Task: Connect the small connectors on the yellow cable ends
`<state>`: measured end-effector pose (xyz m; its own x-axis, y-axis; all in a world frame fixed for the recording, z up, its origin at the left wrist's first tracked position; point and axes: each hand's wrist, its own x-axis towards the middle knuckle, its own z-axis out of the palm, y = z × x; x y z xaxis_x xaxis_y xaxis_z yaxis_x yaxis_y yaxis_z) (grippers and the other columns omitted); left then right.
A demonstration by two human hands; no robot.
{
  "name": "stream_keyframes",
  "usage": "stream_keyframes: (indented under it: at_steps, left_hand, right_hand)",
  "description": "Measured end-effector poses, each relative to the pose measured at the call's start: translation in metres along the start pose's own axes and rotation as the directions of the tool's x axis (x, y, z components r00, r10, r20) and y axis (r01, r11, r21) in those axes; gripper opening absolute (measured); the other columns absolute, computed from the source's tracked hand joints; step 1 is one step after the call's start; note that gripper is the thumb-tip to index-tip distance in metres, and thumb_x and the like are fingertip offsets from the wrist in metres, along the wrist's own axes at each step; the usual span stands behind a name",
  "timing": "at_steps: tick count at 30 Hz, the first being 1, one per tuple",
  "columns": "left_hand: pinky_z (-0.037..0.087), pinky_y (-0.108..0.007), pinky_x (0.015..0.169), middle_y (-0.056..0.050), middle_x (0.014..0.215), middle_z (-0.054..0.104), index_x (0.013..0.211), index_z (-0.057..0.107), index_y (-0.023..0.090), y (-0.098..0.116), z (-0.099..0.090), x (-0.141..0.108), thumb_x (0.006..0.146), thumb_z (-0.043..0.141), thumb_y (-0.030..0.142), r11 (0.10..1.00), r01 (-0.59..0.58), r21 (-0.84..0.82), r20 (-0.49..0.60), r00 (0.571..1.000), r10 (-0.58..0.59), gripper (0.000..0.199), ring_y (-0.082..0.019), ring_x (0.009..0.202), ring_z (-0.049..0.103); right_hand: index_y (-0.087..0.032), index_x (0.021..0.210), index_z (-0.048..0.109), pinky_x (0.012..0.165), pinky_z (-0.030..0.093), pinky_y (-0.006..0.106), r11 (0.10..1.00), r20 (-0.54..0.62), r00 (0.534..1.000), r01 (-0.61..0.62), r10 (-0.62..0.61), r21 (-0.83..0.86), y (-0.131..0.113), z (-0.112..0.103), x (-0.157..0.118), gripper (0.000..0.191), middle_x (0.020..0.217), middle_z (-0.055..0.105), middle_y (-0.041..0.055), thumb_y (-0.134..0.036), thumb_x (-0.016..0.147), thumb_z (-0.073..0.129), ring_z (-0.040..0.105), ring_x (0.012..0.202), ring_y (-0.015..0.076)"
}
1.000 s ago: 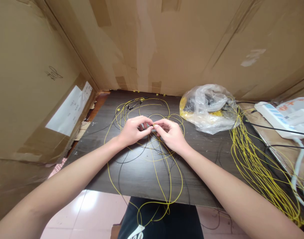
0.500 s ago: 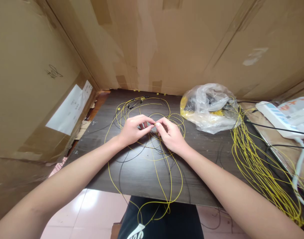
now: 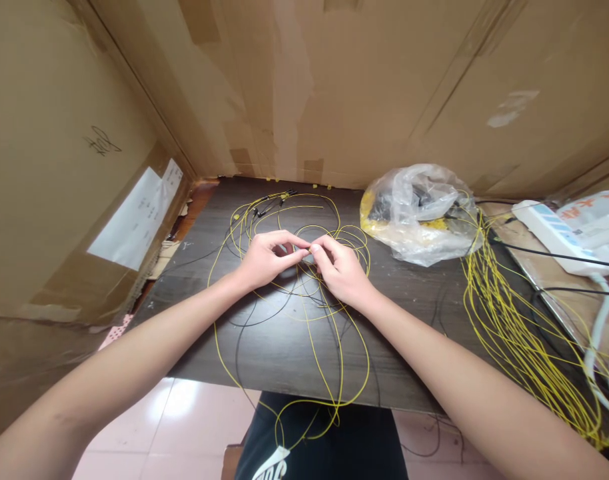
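Note:
My left hand and my right hand meet over the middle of the dark table. Thumb and forefinger of each are pinched together, tip to tip, around a small yellow piece. Most of that piece is hidden by the fingertips, so its exact kind does not show. Thin yellow cable lies in loose loops under and around both hands, hanging over the table's front edge onto the person's lap. Black cable ends with small yellow tabs rest behind my left hand.
A clear plastic bag with black and yellow contents sits at the back right. Beside it, a bundle of yellow cables droops down the right side. Further right is a white power strip. Cardboard walls enclose the table's back and left.
Both hands hold nearly the same pinched pose, with only slight finger movement. The cable loop near the front edge has shifted a little to the right. The view has tilted slightly.

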<state>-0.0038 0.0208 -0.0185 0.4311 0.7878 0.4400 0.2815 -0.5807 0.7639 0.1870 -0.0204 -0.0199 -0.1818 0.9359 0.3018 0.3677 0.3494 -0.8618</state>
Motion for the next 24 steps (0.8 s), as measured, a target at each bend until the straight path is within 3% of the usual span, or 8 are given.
stream_keyframes:
  at_steps: [5, 10, 16, 24]
  left_hand:
    - [0.052, -0.019, 0.057, -0.001, 0.082, 0.072, 0.095, 0.074, 0.017, 0.0044, 0.0001, -0.0009, 0.088, 0.071, 0.022, 0.987, -0.113, 0.116, -0.002, 0.993, 0.114, 0.010, -0.008, 0.060, 0.060]
    - [0.053, -0.019, 0.058, 0.000, 0.080, 0.071, 0.095, 0.072, 0.016, 0.0026, -0.0018, -0.0009, 0.088, 0.070, 0.021, 0.976, -0.150, 0.161, 0.005, 0.989, 0.151, 0.009, -0.009, 0.060, 0.060]
    - [0.055, -0.020, 0.062, -0.004, 0.090, 0.073, 0.101, 0.073, 0.017, 0.0018, -0.0024, -0.0001, 0.093, 0.069, 0.023, 0.968, -0.199, 0.156, 0.020, 0.980, 0.198, 0.011, -0.012, 0.074, 0.065]
    - [0.055, -0.022, 0.064, -0.003, 0.089, 0.072, 0.101, 0.072, 0.017, 0.0025, -0.0020, -0.0003, 0.096, 0.067, 0.021, 0.948, -0.265, 0.175, 0.019, 0.964, 0.266, 0.008, -0.012, 0.074, 0.065]
  right_hand:
    - [-0.022, 0.084, 0.055, 0.064, 0.039, 0.029, 1.000, 0.027, 1.000, -0.012, 0.012, 0.002, -0.0022, -0.0004, -0.0006, 0.028, 0.070, 0.057, 0.0001, -0.039, 0.102, 0.043, 0.054, 0.068, 0.0164]
    - [-0.021, 0.092, 0.058, 0.064, 0.039, 0.028, 1.000, 0.070, 0.998, -0.002, 0.000, 0.030, -0.0035, -0.0002, -0.0010, 0.017, 0.076, 0.059, -0.0002, -0.034, 0.098, 0.050, 0.052, 0.066, 0.0149]
    - [-0.021, 0.094, 0.057, 0.070, 0.041, 0.030, 1.000, 0.073, 0.997, 0.012, -0.013, 0.018, -0.0051, -0.0015, -0.0014, 0.021, 0.077, 0.060, 0.0008, -0.035, 0.101, 0.044, 0.056, 0.071, 0.0173]
    - [-0.022, 0.083, 0.051, 0.068, 0.040, 0.029, 1.000, 0.091, 0.996, 0.016, -0.014, -0.013, -0.0042, -0.0021, -0.0015, 0.030, 0.071, 0.056, -0.0004, -0.039, 0.104, 0.037, 0.054, 0.067, 0.0161]
